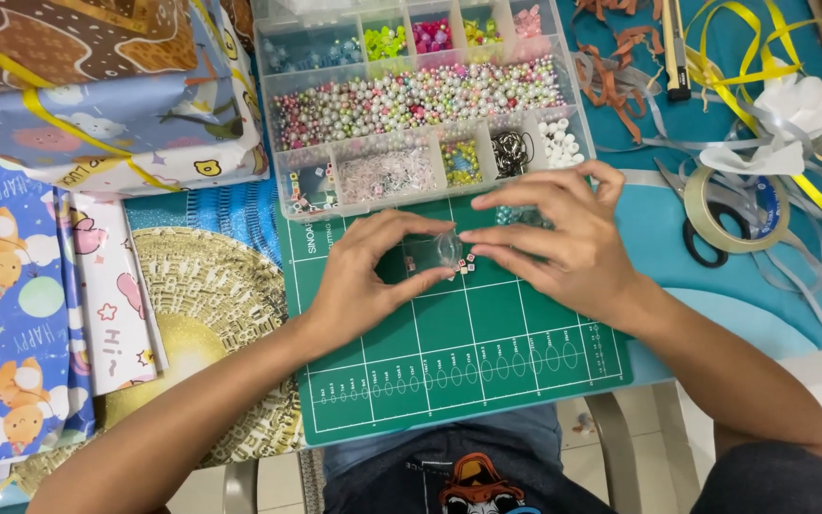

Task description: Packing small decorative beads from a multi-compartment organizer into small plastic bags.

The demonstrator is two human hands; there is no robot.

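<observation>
My left hand (368,276) and my right hand (563,238) meet over a green cutting mat (468,362). Between their fingertips is a small clear plastic bag or cap (435,249), pinched from both sides. A few tiny square beads (465,266) lie on the mat right under the fingertips. Just beyond the hands stands a clear compartment box (420,105) filled with pearly and coloured beads.
Gift-wrapped boxes (107,95) and wrapping paper sheets (11,305) lie at the left, with a gold patterned disc (202,314) beside the mat. At the right are a tape roll (734,209), scissors (706,243), yellow and silver ribbons (763,86) on a blue table.
</observation>
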